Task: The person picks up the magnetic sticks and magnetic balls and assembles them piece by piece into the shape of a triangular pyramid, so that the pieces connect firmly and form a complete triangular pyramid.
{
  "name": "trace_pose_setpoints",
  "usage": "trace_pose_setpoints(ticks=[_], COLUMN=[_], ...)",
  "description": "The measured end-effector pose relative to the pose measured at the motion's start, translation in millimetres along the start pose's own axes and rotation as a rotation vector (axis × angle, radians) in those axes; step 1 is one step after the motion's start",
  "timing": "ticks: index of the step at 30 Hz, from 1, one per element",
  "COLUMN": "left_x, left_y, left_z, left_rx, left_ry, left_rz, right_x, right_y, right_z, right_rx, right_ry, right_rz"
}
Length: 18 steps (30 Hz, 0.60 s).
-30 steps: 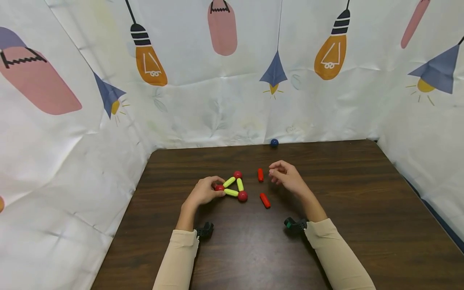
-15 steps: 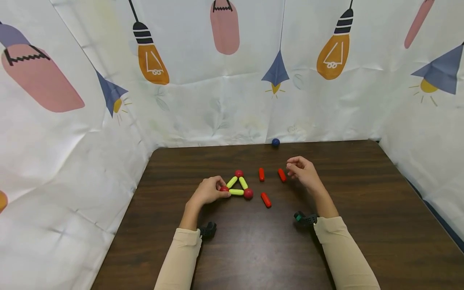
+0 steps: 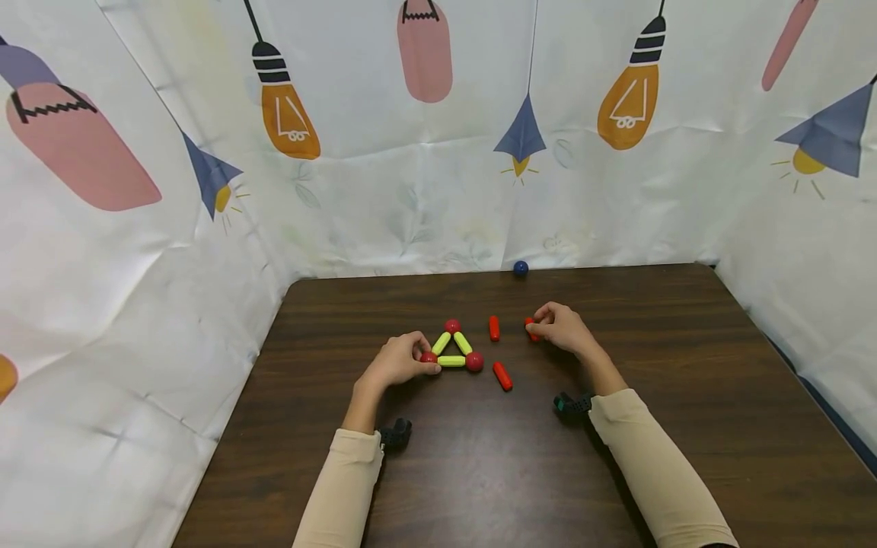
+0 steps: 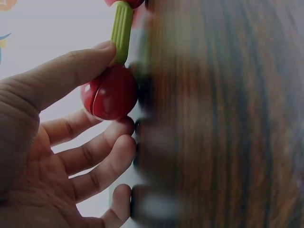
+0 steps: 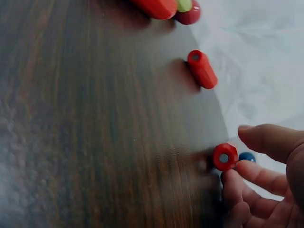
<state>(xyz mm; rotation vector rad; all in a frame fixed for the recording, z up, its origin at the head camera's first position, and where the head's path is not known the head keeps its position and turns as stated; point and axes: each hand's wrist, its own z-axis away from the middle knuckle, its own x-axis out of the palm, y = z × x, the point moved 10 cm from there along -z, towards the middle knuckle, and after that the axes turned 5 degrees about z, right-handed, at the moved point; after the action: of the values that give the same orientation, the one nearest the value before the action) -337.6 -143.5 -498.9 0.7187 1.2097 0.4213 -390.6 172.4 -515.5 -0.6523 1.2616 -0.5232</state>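
Observation:
A triangle of three yellow-green magnetic rods (image 3: 451,361) joined by red balls (image 3: 474,361) lies left of the table's middle. At its near left corner, my left hand (image 3: 400,359) pinches a red ball (image 4: 111,92), the thumb lying over the joint with the rod. My right hand (image 3: 565,329) is around a short red magnetic rod (image 5: 225,157), whose grey end faces the wrist camera. The fingers are at one side of this rod, while the thumb stands a little apart from it. Two more red rods (image 3: 494,328) lie between the triangle and my right hand.
A blue ball (image 3: 521,268) sits at the far edge of the dark wooden table (image 3: 473,472). Behind and beside the table hangs a white cloth (image 3: 356,205) printed with lamps. Each wrist wears a small black camera (image 3: 396,434).
My right hand moved right, uncovering a red rod, then came back left with its fingers around it. My left hand slid slightly right, turning the triangle so that its near side lies level.

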Motion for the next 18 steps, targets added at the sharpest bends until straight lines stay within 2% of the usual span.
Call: trace_pose_setpoints(ticks=[4, 10, 13, 18], left_x=[-1.2, -3.2, -3.6, -2.7], left_y=[-0.1, -2.1, -2.2, -0.5], left_z=[0.2, -0.1, -0.4, -0.8], left_rx=[0.026, 0.036, 0.043, 0.061], left_ry=[-0.016, -0.033, -0.037, -0.042], left_rz=[0.014, 0.038, 0.051, 0.058], right_x=[1.8, 3.3, 5.4, 5.8], right_y=[-3.3, 0.0, 0.6, -9.2], right_z=[-3.4, -3.9, -2.1, 3.9], right_rx=[0.019, 0.036, 0.016, -0.061], right_ry=[-0.014, -0.019, -0.027, -0.038], right_rz=[0.062, 0.065, 0.019, -0.13])
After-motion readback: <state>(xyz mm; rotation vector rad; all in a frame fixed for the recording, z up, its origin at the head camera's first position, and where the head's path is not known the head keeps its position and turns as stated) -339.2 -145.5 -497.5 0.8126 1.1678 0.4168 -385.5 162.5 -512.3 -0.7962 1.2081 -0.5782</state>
